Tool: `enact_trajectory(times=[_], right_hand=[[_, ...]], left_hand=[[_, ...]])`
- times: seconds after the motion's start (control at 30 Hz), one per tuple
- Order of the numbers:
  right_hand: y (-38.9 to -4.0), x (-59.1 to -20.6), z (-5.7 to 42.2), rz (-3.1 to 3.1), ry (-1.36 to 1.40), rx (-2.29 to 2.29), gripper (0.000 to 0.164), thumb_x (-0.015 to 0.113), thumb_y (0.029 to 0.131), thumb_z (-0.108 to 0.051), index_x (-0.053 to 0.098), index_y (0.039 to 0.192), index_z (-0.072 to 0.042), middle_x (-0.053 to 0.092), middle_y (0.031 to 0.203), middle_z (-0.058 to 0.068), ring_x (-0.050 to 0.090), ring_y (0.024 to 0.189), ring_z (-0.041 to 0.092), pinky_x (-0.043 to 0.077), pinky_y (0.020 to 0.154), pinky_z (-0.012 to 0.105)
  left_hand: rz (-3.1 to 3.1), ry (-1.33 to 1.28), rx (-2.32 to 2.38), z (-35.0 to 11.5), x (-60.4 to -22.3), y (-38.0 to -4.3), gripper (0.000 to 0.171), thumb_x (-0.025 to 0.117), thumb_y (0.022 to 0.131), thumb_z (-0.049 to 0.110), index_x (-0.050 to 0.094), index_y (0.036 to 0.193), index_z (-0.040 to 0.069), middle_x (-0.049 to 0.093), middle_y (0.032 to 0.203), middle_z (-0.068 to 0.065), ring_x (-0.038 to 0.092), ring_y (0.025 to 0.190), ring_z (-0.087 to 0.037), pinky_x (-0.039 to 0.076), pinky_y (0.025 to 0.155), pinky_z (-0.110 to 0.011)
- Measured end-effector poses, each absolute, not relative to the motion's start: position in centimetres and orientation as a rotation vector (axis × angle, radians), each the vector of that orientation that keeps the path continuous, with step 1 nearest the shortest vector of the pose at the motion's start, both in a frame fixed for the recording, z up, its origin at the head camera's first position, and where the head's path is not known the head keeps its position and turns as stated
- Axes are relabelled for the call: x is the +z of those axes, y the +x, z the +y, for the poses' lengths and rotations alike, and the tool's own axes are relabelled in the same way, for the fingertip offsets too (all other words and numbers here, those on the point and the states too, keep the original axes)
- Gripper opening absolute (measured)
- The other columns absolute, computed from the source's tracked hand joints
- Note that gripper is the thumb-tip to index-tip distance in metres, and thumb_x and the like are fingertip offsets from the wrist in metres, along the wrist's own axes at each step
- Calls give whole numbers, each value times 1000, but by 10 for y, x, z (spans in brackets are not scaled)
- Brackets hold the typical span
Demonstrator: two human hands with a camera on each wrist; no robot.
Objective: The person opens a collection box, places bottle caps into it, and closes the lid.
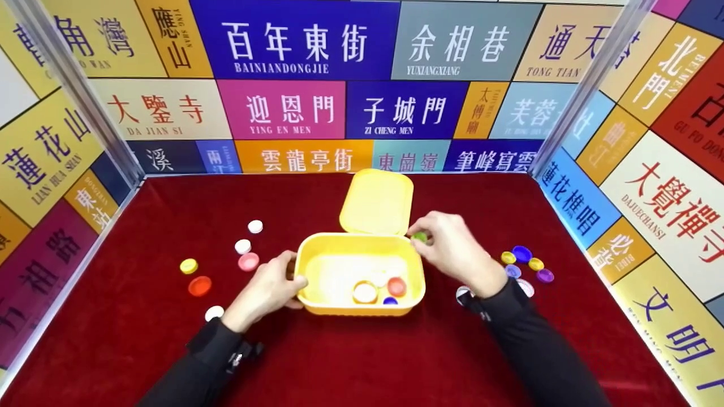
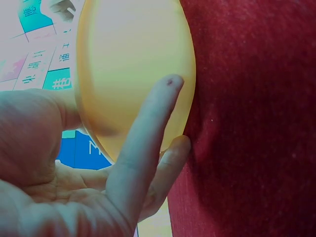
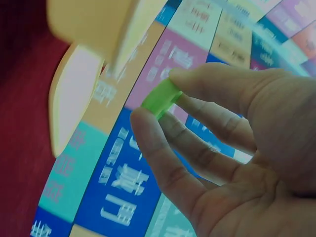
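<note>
A yellow plastic box [image 1: 362, 310] stands uncovered in the middle of the table, its yellow lid [image 1: 378, 202] lying behind it. My left hand [image 1: 275, 282] grips the box by its left end, thumb over the rim and fingers along the outer wall [image 2: 143, 59]. Between thumb and fingertips my right hand [image 1: 457, 249] pinches a green bottle cap [image 3: 163, 98], held beside the box's back right corner. Inside the box lie a red cap [image 1: 397, 286], a blue cap [image 1: 390, 301] and a round yellow-rimmed cap [image 1: 365, 291].
Loose caps lie left of the box, among them a red-orange cap [image 1: 199, 286], a pink cap [image 1: 248, 261] and several white ones. More caps, including a blue cap [image 1: 521, 254] and a purple cap [image 1: 545, 276], are grouped at the right. Printed panels surround the red tabletop [image 1: 362, 362].
</note>
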State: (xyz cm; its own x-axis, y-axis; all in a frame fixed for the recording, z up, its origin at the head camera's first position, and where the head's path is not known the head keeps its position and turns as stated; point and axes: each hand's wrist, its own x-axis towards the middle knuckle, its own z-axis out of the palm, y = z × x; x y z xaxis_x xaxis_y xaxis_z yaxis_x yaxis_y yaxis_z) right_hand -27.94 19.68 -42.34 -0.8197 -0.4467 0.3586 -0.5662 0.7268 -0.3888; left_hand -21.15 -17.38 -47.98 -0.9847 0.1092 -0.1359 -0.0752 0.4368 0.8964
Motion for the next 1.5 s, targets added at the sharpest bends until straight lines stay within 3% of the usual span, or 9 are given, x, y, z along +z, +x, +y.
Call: enact_trajectory(times=[0.4, 0.63, 0.77, 0.9, 1.1, 1.37, 1.5], right_hand=[[-255, -436, 157, -2721, 1185, 622, 14, 89, 95, -2, 89, 109, -1, 85, 102, 14, 77, 95, 34, 70, 86, 48], [-245, -446, 153, -2754, 1314, 529, 10, 88, 94, -3, 88, 104, -5, 80, 94, 12, 67, 83, 23, 59, 73, 29], [-242, -447, 153, -2783, 1322, 555, 13, 89, 96, -4, 89, 109, -6, 81, 98, 13, 66, 85, 21, 54, 73, 23], [-240, -447, 155, -2800, 1288, 575, 18, 88, 98, -4, 88, 116, -5, 83, 107, 15, 70, 93, 25, 59, 78, 26], [-238, -444, 157, -2778, 1266, 621, 19, 84, 97, 1, 88, 116, -2, 82, 107, 16, 69, 93, 24, 60, 78, 28], [-236, -439, 163, -2734, 1243, 708, 20, 83, 99, 1, 87, 118, -2, 86, 112, 16, 81, 101, 33, 74, 92, 44], [-237, -435, 167, -2734, 1217, 733, 19, 84, 101, -2, 87, 120, -3, 87, 112, 14, 84, 102, 32, 76, 92, 46]], left_hand=[[2522, 50, 1564, -173, -479, -214, 48, 66, 100, -1, 63, 148, -3, 79, 124, -24, 88, 89, -29, 77, 68, -42], [2521, 45, 1568, -172, -479, -215, 47, 66, 100, -1, 64, 146, -3, 79, 121, -23, 88, 88, -29, 76, 67, -41], [2509, 42, 1580, -172, -479, -215, 47, 67, 100, -1, 64, 147, -3, 79, 124, -24, 88, 92, -32, 76, 68, -42], [2493, 37, 1592, -173, -480, -214, 49, 67, 101, -1, 63, 150, -3, 78, 129, -25, 88, 96, -34, 77, 69, -42], [2490, 32, 1596, -174, -480, -213, 49, 67, 100, -1, 63, 149, -2, 78, 127, -24, 88, 96, -34, 77, 69, -42], [2486, 32, 1599, -174, -480, -213, 50, 66, 100, -1, 63, 150, -3, 78, 129, -25, 88, 96, -33, 77, 69, -42], [2492, 36, 1592, -175, -480, -212, 50, 67, 100, -1, 63, 150, -3, 79, 129, -25, 88, 95, -33, 77, 69, -42]])
